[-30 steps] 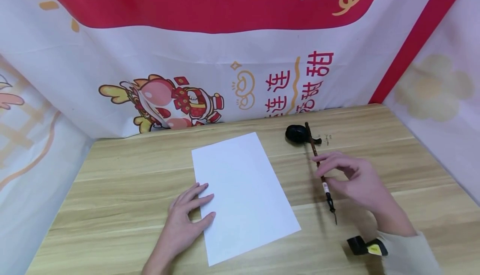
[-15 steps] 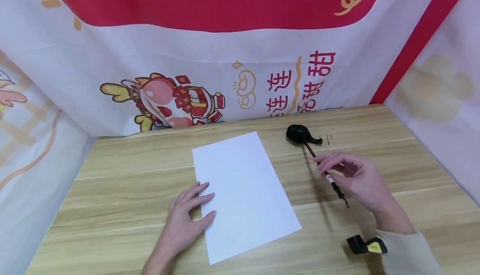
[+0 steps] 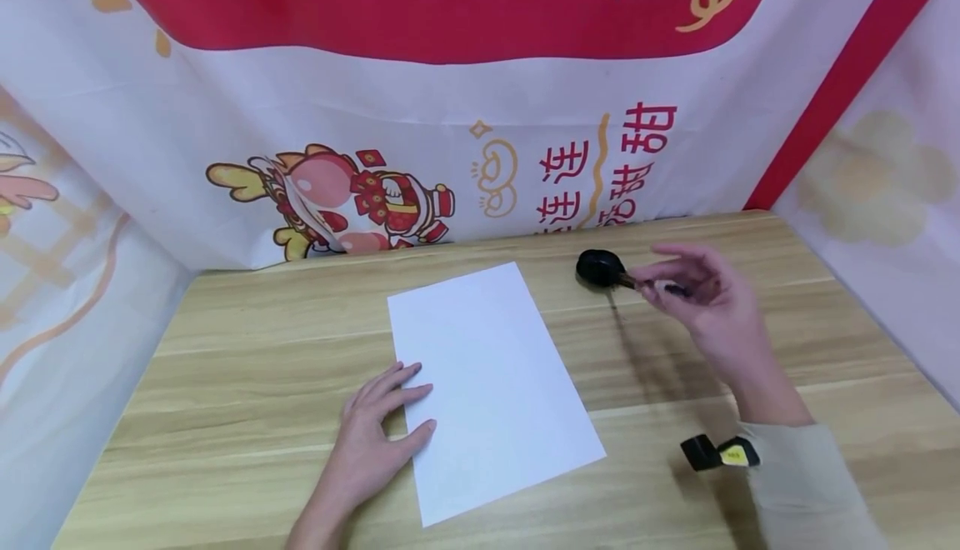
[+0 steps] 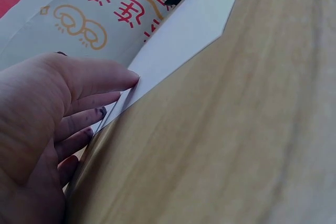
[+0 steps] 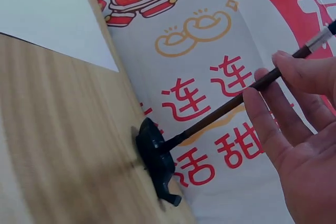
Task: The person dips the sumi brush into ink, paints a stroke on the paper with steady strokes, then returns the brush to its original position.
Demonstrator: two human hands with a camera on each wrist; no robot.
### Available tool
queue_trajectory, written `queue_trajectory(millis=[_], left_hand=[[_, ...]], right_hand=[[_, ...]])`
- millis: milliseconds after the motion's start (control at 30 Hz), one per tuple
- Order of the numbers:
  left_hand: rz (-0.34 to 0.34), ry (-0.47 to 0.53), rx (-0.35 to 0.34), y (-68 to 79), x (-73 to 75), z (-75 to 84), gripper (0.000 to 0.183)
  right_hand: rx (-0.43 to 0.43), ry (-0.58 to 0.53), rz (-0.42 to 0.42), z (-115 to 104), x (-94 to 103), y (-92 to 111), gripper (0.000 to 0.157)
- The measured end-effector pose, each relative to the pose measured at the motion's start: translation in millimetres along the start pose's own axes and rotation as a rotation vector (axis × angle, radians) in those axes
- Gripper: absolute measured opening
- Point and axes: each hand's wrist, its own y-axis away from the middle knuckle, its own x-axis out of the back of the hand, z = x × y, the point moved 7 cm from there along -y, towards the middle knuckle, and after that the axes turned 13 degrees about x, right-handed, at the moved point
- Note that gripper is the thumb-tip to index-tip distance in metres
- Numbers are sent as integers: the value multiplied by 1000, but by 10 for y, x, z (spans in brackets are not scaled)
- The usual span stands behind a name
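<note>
My left hand (image 3: 372,435) rests with fingers spread over the left edge of a white sheet of paper (image 3: 491,392), thumb and fingertips on it. Dark stains mark some of its fingertips in the left wrist view. Between thumb and fingers my right hand (image 3: 716,308) pinches the brown handle of a writing brush (image 5: 220,113). The brush slants down to a small black ink dish (image 5: 151,148) with a curved handle, its tip end right at the dish. In the head view the fingers hide much of the brush, and its bristles are hidden too.
The wood-grain table (image 3: 247,367) meets a printed cloth backdrop (image 3: 360,92) right behind the ink dish. More cloth hangs at both sides. A small black device with a yellow label (image 3: 722,452) sits at the right wrist.
The right hand has moved away from me, toward the ink dish, and the brush has swung lower with its tip end now at the dish. The left hand stays on the paper.
</note>
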Motion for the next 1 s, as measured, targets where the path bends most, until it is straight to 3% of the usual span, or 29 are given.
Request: queue_trajectory(millis=[133, 333, 500, 700, 867, 1000], left_hand=[[7, 1, -21, 1, -5, 8, 45], [14, 4, -29, 20, -18, 5, 44], [21, 7, -28, 38, -18, -9, 45], [25, 14, -29, 42, -7, -6, 44], [28, 14, -31, 36, 2, -3, 44], [35, 11, -38, 30, 12, -3, 44]], right_hand=[[11, 15, 79, -15, 23, -215, 44], [37, 30, 177, -3, 37, -496, 22], [21, -18, 294, 100, 40, -600, 22], [15, 208, 381, 164, 67, -638, 23], [31, 365, 347, 176, 31, -664, 25], [24, 417, 310, 202, -16, -670, 24]])
